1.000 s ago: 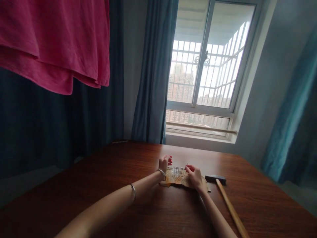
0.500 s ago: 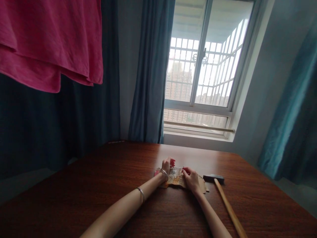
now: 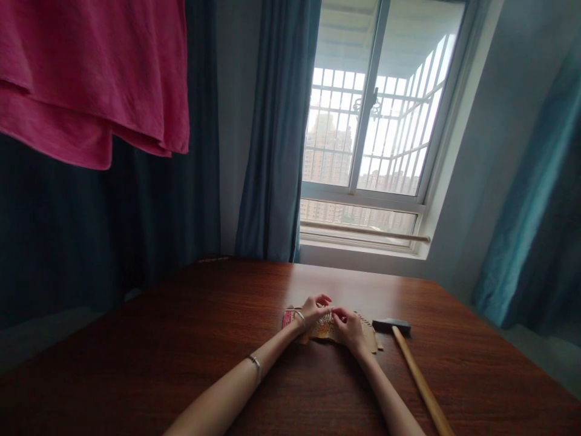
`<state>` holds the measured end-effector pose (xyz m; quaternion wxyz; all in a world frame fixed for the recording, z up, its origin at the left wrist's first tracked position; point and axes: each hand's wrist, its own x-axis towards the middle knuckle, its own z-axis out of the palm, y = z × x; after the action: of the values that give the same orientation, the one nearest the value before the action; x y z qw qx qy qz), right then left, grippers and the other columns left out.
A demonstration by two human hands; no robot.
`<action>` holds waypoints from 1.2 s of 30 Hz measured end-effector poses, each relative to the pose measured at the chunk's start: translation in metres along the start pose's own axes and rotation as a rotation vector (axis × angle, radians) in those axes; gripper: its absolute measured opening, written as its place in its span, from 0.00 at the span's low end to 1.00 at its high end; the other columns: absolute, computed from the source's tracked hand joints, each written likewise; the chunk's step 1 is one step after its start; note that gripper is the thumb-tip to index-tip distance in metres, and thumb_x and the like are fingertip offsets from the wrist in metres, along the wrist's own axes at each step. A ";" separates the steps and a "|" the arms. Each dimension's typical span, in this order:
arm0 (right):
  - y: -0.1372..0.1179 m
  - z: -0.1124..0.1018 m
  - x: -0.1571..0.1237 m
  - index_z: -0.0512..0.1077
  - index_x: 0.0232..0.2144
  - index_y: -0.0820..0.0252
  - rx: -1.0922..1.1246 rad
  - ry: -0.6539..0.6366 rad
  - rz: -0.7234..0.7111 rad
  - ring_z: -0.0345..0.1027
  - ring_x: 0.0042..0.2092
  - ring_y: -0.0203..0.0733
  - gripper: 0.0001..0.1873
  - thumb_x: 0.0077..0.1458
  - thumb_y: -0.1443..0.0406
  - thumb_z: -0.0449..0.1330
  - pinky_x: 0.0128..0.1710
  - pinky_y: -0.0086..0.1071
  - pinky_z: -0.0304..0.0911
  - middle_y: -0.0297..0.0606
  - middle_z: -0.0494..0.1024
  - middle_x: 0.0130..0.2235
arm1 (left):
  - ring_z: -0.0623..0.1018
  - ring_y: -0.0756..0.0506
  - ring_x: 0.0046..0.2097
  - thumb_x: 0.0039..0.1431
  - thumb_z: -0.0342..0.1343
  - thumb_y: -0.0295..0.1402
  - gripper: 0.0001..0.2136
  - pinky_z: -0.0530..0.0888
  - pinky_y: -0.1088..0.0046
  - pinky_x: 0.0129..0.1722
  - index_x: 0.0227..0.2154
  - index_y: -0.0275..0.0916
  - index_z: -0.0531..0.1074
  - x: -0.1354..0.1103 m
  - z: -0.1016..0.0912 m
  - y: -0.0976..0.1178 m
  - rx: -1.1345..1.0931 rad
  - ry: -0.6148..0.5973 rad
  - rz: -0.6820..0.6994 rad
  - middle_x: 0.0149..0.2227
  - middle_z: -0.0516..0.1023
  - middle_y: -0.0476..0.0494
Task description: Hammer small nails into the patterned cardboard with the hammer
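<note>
A tan, uneven cardboard piece (image 3: 369,341) lies on the table, covered with small dark marks and orange patches; a row of thin dark upright pins or nails is partly hidden behind my hands. Its left end has a pink patch (image 3: 287,318). My left hand (image 3: 314,311), a bracelet at its wrist, hovers over the left half with fingers curled. Over the right half, my right hand (image 3: 349,329) pinches with thumb and forefinger. Both sets of fingertips come together above the middle. Whatever they hold is too small to make out.
Right of the cardboard rests a hammer with a dark head (image 3: 391,327) and a long wooden handle (image 3: 422,378) pointing toward me. The brown wooden table (image 3: 136,369) reaches toward a window (image 3: 363,121). Blue curtains (image 3: 276,133) and a pink cloth (image 3: 113,79) hang around it.
My left hand has shifted right and turned, bringing its fingertips to those of my right hand. It now covers more of the upright pins. My right hand has barely moved.
</note>
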<state>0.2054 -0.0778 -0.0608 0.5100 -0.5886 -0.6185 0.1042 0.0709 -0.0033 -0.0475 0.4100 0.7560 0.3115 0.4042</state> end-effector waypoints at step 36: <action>-0.025 -0.048 -0.001 0.74 0.35 0.60 -0.096 -0.046 0.010 0.69 0.31 0.42 0.14 0.46 0.62 0.54 0.34 0.33 0.63 0.41 0.75 0.34 | 0.75 0.45 0.34 0.42 0.57 0.36 0.12 0.70 0.73 0.33 0.29 0.33 0.76 0.004 0.005 -0.009 0.013 -0.047 -0.053 0.30 0.78 0.42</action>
<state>0.2259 -0.1087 -0.0205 0.4662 -0.6128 -0.6316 0.0904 0.0761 0.0019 -0.0556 0.4227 0.7594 0.3242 0.3735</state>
